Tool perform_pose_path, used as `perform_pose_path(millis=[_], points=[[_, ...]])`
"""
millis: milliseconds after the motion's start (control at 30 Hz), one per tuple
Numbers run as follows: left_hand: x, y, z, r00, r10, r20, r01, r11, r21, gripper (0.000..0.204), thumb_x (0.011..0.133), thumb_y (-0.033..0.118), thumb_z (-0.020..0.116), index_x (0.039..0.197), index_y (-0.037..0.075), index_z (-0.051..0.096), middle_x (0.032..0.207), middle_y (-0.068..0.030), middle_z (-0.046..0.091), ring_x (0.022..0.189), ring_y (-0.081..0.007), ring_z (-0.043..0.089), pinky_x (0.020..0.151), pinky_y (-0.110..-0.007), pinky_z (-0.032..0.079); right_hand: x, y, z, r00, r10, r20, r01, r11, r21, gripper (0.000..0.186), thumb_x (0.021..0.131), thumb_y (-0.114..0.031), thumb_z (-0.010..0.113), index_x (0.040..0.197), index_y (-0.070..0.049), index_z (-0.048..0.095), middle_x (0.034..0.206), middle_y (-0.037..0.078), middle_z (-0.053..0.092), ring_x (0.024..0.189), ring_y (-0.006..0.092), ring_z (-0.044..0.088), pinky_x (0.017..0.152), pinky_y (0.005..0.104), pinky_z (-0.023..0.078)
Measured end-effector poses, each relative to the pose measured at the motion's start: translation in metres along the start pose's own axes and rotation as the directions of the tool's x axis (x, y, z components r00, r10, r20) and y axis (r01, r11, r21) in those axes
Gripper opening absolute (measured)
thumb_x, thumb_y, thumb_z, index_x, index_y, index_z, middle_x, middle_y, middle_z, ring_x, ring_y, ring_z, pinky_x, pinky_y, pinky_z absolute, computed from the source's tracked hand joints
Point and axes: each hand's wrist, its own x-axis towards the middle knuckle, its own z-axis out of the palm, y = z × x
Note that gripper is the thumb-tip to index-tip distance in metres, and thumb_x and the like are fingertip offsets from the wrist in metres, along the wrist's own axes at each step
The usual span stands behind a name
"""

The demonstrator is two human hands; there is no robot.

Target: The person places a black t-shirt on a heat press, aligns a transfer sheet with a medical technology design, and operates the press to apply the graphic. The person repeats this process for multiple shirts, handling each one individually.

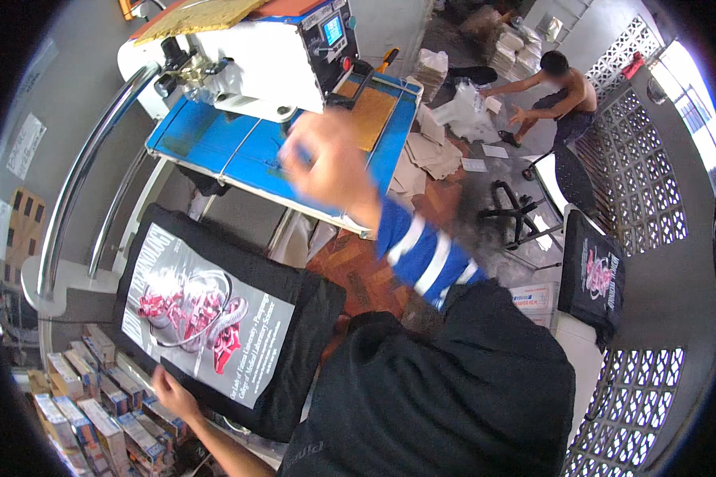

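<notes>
A piece of black fabric (298, 350) lies spread at the lower left, carrying a grey, white and red print (195, 310) with a glossy sheen. My left hand (173, 393) is at its near edge, fingers closed together at the border; whether they grip the fabric or a film is hard to make out. Raised over the front of the blue table (247, 151), my right hand (326, 163) is smeared by motion, so its fingers do not show clearly. A blue sleeve with white stripes covers that forearm.
A white heat press machine (254, 63) with a small screen stands on the blue table. Curved metal tubing (87, 151) rises at left above stacked boxes (95, 421). Another printed black fabric piece (597, 270) hangs at right. Behind, a person (565, 95) bends among papers and plastic.
</notes>
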Motion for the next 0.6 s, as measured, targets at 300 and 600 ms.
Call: perform_pose_path(millis=[300, 600], points=[[-0.266, -0.011, -0.067, 0.824, -0.561, -0.073, 0.560, 0.827, -0.036, 0.028, 0.102, 0.006, 0.062, 0.125, -0.006, 0.073, 0.119, -0.0163, 0.075, 0.108, -0.0254, 0.071, 0.098, -0.036, 0.055, 0.043, 0.063, -0.032, 0.880, 0.385, 0.278, -0.079, 0.696, -0.714, 0.070, 0.090, -0.065, 0.069, 0.109, 0.002, 0.076, 0.113, 0.023, 0.077, 0.115, 0.0400, 0.067, 0.102, 0.0600, 0.045], [-0.284, 0.023, -0.068, 0.927, -0.373, 0.031, 0.373, 0.917, -0.143, 0.023, 0.102, 0.007, 0.063, 0.118, -0.005, 0.074, 0.113, -0.0152, 0.075, 0.104, -0.0243, 0.070, 0.098, -0.036, 0.054, 0.030, 0.028, -0.032, 0.851, 0.461, 0.253, -0.169, 0.695, -0.699, 0.056, 0.082, -0.046, 0.081, 0.112, 0.001, 0.077, 0.115, 0.025, 0.076, 0.115, 0.0417, 0.071, 0.095, 0.0510, 0.060]])
